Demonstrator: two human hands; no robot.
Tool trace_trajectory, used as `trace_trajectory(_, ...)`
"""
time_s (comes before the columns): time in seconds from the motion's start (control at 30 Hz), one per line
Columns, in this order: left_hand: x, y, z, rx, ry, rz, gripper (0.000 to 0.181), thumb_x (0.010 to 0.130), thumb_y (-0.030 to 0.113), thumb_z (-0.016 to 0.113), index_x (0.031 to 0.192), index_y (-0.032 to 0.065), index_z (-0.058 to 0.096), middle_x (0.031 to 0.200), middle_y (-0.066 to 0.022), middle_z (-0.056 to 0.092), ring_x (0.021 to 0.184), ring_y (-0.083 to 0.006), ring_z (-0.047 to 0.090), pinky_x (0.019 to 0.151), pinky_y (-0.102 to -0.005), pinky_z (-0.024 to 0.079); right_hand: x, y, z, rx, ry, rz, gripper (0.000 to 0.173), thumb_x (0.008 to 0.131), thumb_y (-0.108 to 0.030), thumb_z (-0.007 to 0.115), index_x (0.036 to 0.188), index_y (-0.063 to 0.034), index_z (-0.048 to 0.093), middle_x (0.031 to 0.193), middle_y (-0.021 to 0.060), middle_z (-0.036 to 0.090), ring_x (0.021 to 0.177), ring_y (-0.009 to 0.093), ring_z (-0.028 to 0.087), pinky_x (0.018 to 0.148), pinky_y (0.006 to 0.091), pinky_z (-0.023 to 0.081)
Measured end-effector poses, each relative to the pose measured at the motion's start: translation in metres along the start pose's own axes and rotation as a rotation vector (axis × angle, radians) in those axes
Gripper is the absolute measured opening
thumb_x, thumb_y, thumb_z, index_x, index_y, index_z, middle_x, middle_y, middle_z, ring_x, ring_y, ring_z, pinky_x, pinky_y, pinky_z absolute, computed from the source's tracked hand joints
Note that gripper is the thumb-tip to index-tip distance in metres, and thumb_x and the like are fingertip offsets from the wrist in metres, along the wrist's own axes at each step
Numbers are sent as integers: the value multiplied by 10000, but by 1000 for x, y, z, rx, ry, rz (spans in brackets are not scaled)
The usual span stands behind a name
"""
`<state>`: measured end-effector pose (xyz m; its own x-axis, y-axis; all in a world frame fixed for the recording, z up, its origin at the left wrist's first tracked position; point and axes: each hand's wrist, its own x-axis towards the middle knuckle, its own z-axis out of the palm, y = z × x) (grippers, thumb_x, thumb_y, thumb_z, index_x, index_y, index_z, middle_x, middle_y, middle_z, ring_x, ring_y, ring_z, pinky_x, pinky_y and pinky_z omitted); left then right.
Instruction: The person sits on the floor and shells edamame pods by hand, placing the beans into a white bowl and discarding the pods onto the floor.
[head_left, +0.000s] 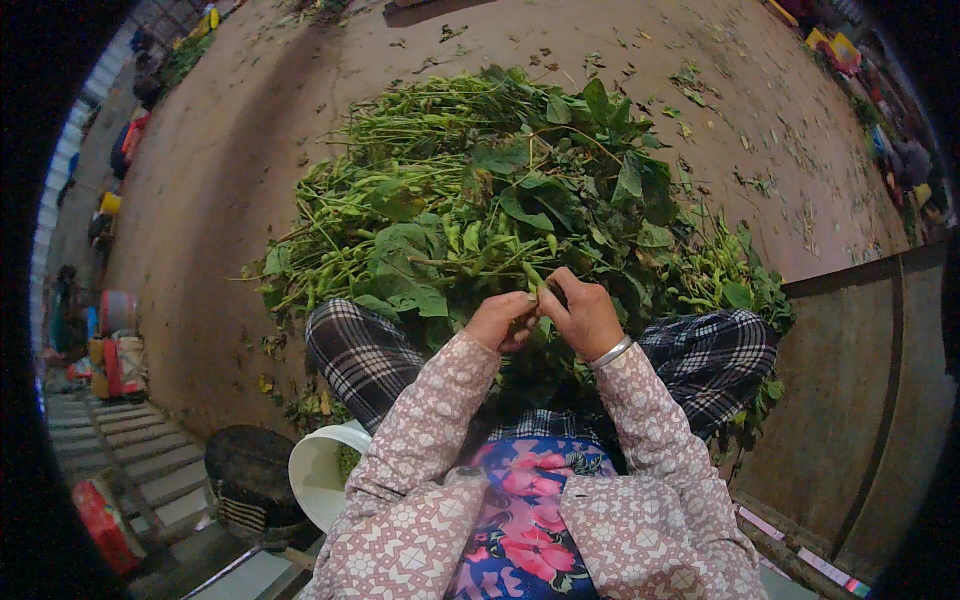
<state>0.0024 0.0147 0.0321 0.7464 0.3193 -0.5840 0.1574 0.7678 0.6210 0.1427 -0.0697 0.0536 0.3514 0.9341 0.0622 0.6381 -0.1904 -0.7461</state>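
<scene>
A large heap of green bean plants (450, 180), with stems, leaves and plump pods, lies on the floor before me. Over its near edge, between my knees, both hands meet at a green pod (532, 276). My left hand (506, 319) has its thumb and fingers closed at the pod's lower end. Against the pod's right side, my right hand (585, 311) pinches with thumb and forefinger; a silver-coloured bangle circles that wrist. Leafy stems hide what lies just under the hands.
A white plastic bucket (319, 469) holding some green matter stands tilted by my left hip. Left of it is a dark round object (251, 472). Loose leaves litter the brown floor (750, 135). A dark flat panel (847, 390) lies at right. People and containers line the far left.
</scene>
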Motion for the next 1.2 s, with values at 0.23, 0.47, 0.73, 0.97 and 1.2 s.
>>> trace_trajectory(0.23, 3, 5, -8, -153, 143, 39, 221, 867, 254, 507, 825, 43, 557, 674, -15, 498, 449, -90, 410, 360, -192, 270, -13, -12, 4, -86, -45, 47, 269, 790, -311, 570, 819, -61, 474, 653, 188, 574, 643, 381, 576, 548, 470, 446)
trace_trajectory(0.47, 8, 3, -1, -214, 66, 107, 237, 824, 279, 591, 857, 44, 605, 623, -3, 503, 454, -72, 411, 369, -195, 270, -17, -18, 13, 209, -3, 98, 240, 800, -244, 570, 925, -43, 530, 653, 166, 559, 580, 307, 565, 533, 355, 436)
trace_trajectory(0.73, 18, 33, -11, 215, 73, 273, 270, 801, 252, 631, 949, 26, 645, 606, 2, 539, 442, -57, 425, 391, -198, 288, -14, -16, 22, 448, -73, 287, 330, 877, -290, 433, 1108, -57, 473, 827, 220, 586, 767, 354, 593, 655, 406, 451)
trace_trajectory(0.97, 22, 13, -20, 158, 226, 160, 284, 762, 235, 684, 915, 0, 639, 594, -6, 550, 437, -62, 443, 369, -200, 291, -16, 0, 33, 597, -247, 334, 308, 888, -257, 385, 1084, -45, 491, 760, 157, 540, 597, 259, 535, 590, 358, 433)
trace_trajectory(1.2, 24, 10, -22, 107, 213, 143, 266, 774, 234, 673, 891, -1, 628, 578, 3, 528, 419, -64, 427, 354, -202, 274, -1, 11, 39, 355, -40, -273, 193, 903, -220, 354, 900, -80, 487, 599, -3, 416, 490, 80, 370, 454, 220, 290)
